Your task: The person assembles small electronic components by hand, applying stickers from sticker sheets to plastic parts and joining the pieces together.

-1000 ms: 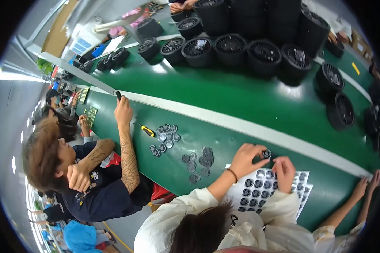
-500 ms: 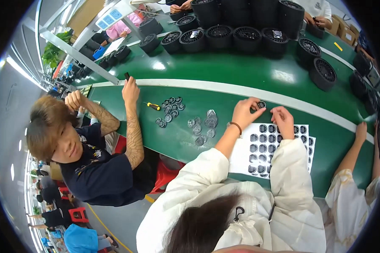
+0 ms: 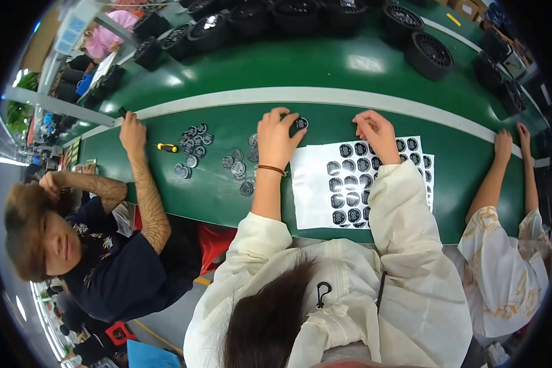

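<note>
- Left hand [image 3: 279, 136]: raised toward the far side, its grip pinching a small dark disc [image 3: 301, 123] between thumb and fingertips; a brown band [image 3: 271, 169] circles the wrist.
- Disc: to the right of the left hand, just above the far left part of the sheet as I see it and well apart from the right hand; I cannot tell whether it touches the worktop.
- Right hand [image 3: 375, 130]: fingers curled inward at the far edge of the sheet; I cannot tell whether this grip is pressed together or pinches anything.
- Sheet [image 3: 310, 178]: white, lying on the green worktop [image 3: 211, 193], with rows of round dark labels [image 3: 348, 165]; the right sleeve [image 3: 402, 205] covers part of it, and a second sheet shows beneath its right edge.
- Loose discs [image 3: 239, 168]: grouped to the left of the left forearm, with a further cluster [image 3: 191, 161] farther left.
- Screwdriver [image 3: 166, 148]: yellow and black, beside the farther cluster.
- Strip [image 3: 288, 95]: pale, running across the worktop beyond both hands; black wheels [image 3: 429, 56] stand on the far side.
- Co-workers: at left, a hand [image 3: 133, 136] holds a small black object [image 3: 122, 113]; at right, two bare forearms [image 3: 489, 178] reach toward the strip.
</note>
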`<state>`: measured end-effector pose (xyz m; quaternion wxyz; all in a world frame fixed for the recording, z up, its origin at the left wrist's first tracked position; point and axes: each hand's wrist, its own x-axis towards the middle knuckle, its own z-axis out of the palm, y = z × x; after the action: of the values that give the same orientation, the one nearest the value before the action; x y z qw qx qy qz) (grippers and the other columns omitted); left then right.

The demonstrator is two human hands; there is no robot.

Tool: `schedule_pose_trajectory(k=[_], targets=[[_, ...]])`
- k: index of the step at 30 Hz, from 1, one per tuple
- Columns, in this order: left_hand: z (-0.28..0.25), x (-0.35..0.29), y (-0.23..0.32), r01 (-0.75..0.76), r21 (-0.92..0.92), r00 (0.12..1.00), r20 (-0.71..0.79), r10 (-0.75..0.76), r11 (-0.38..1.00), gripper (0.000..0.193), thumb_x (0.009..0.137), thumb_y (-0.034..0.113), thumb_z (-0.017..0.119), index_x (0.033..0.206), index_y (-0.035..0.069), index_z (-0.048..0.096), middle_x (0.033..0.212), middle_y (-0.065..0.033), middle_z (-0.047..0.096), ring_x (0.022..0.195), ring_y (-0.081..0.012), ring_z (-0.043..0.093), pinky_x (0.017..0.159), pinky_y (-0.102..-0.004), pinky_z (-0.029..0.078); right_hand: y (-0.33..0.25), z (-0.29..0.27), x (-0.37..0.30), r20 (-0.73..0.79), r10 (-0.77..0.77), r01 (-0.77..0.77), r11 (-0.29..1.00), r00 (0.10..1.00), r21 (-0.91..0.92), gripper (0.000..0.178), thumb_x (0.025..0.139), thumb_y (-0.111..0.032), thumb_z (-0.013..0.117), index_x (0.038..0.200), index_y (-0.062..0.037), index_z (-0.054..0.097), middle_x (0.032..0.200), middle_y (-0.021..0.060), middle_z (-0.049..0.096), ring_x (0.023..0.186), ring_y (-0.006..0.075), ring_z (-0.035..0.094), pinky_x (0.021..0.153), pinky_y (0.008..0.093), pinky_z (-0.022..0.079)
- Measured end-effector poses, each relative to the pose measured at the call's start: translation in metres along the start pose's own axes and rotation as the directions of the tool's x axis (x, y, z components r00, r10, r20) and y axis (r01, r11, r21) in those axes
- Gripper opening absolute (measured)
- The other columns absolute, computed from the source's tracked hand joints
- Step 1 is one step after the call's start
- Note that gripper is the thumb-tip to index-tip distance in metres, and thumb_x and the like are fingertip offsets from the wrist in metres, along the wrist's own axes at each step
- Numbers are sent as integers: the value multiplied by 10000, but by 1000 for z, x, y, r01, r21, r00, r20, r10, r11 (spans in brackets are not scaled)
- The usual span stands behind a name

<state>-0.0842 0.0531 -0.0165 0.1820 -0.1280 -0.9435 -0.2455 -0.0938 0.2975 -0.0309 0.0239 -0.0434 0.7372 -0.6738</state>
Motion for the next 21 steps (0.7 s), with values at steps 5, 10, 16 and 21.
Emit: schedule_pose_trajectory(k=[5,10,16,21], targets=[[-21,-4,3,20,11,996,-88,-19,1000,384,698,231,736,1031,68,634,1065,-92,570,990,-293,520,852,-396,413,-1,-7,-1,-6,25,-25,1000,1000,-3,131,918,-134,545,914,-18,606,680,-14,552,642,43,501,601,181,394],[-70,-31,-10,104,129,994,16,-107,986,395,691,227,745,1028,63,619,1057,-106,567,971,-300,526,832,-388,426,2,-10,0,6,4,-4,1000,1000,-15,128,911,-125,556,914,-8,609,706,-6,573,662,47,530,610,181,413],[-63,-56,-10,266,150,962,25,-273,952,384,678,211,755,1003,60,617,1007,-95,574,915,-300,539,799,-376,442,4,-9,0,30,-11,11,1000,999,-8,128,906,-122,564,916,-3,610,725,-3,584,672,51,546,618,179,428],[-56,-66,-17,299,144,954,-11,-301,943,338,700,178,740,991,54,621,966,-100,575,836,-295,552,773,-371,453,2,-7,-2,29,20,-19,999,999,-49,119,906,-98,531,939,-2,591,760,-1,571,692,48,518,650,181,413]])
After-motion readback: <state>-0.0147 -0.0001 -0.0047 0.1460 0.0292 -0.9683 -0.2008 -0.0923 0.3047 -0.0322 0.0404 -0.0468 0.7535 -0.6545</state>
